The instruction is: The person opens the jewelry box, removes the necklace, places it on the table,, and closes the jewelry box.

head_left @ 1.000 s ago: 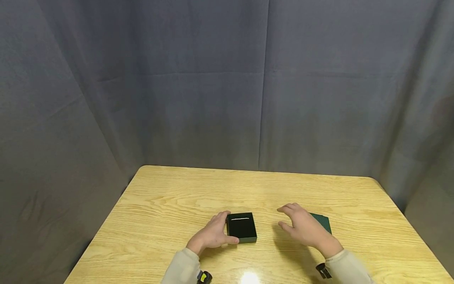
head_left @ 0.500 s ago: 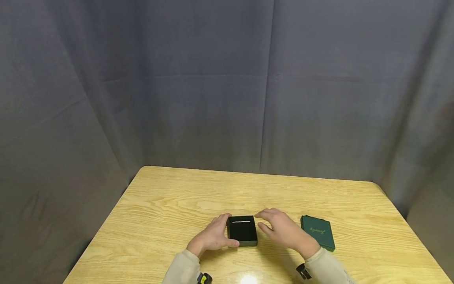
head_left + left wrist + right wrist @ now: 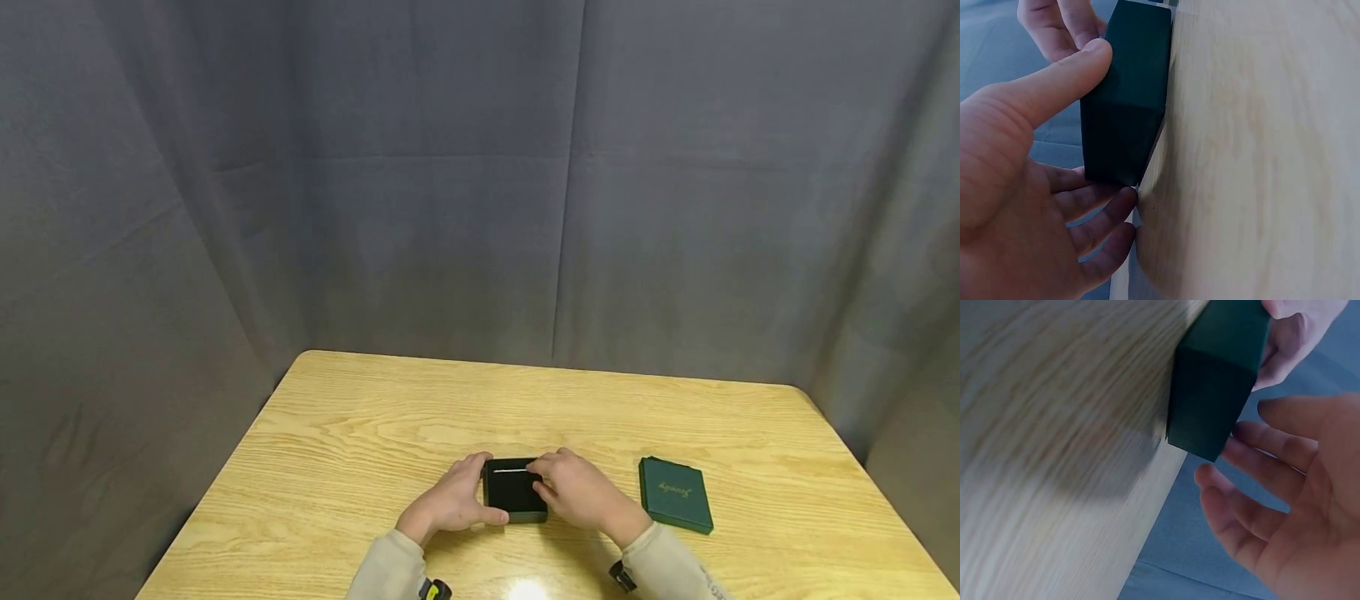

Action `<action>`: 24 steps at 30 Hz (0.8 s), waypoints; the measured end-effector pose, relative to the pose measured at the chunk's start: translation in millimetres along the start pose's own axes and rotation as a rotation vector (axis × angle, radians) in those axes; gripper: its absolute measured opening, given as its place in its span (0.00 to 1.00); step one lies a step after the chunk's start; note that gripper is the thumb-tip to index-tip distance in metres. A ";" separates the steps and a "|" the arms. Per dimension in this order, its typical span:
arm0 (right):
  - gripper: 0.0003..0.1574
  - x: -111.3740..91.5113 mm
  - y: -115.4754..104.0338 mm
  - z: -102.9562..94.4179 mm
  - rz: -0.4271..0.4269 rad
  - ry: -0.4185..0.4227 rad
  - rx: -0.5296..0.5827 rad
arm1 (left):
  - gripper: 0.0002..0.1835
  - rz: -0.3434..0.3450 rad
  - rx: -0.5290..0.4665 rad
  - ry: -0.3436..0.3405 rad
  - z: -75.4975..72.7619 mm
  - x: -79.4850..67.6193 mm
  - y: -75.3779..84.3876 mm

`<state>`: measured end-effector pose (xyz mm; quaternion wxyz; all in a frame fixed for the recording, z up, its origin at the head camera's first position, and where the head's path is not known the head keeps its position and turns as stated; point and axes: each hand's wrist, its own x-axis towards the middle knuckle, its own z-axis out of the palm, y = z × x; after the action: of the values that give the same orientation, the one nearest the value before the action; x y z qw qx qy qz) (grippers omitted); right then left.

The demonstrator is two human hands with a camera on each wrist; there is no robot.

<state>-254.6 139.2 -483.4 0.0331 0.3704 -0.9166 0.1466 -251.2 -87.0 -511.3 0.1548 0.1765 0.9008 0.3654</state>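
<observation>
An open dark green jewelry box (image 3: 527, 517) with a black insert (image 3: 513, 493) sits on the table in front of me. Across the insert's far part runs a thin bright strip (image 3: 509, 471), too small to identify. My left hand (image 3: 452, 497) holds the box from the left, thumb at its near side and fingers at the far left corner; the left wrist view shows the thumb on the box wall (image 3: 1135, 56). Reaching over the box's right edge, my right hand (image 3: 576, 490) has its fingertips at the strip's right end. In the right wrist view its thumb and fingers (image 3: 1272, 453) are apart.
The green lid (image 3: 677, 495), with gold lettering on top, lies on the table to the right of my right hand. The wooden table (image 3: 420, 400) ends at a grey curtain (image 3: 435, 250) behind, and more curtain hangs on both sides.
My right hand has moved left from near the lid to the box, and its fingertips now reach over the insert. The lid has come fully into sight. My left hand stays on the box.
</observation>
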 end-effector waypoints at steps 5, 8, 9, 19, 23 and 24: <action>0.17 1.9 -3.3 2.9 0.002 0.016 -0.073 | 0.52 -0.010 -0.003 -0.003 -1.2 0.2 1.9; 0.17 4.0 -6.0 4.7 0.000 0.021 -0.121 | 0.52 -0.015 -0.004 0.000 -1.9 0.5 2.3; 0.17 4.6 -6.9 5.3 -0.002 0.023 -0.136 | 0.52 -0.015 -0.003 0.001 -2.1 0.4 2.4; 0.15 9.6 -11.2 12.1 0.045 -0.024 -0.201 | 0.51 -0.005 -0.002 0.009 -1.3 -1.8 3.2; 0.15 10.7 -13.1 14.0 0.054 -0.042 -0.212 | 0.51 0.003 0.007 0.014 -0.5 -2.5 3.2; 0.14 11.0 -13.7 14.0 0.054 -0.044 -0.210 | 0.51 0.005 0.009 0.016 -0.4 -2.4 3.1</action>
<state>-252.4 118.3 -491.6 0.0477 0.3433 -0.9371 0.0422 -248.6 -86.2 -508.5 0.1459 0.1766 0.9031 0.3633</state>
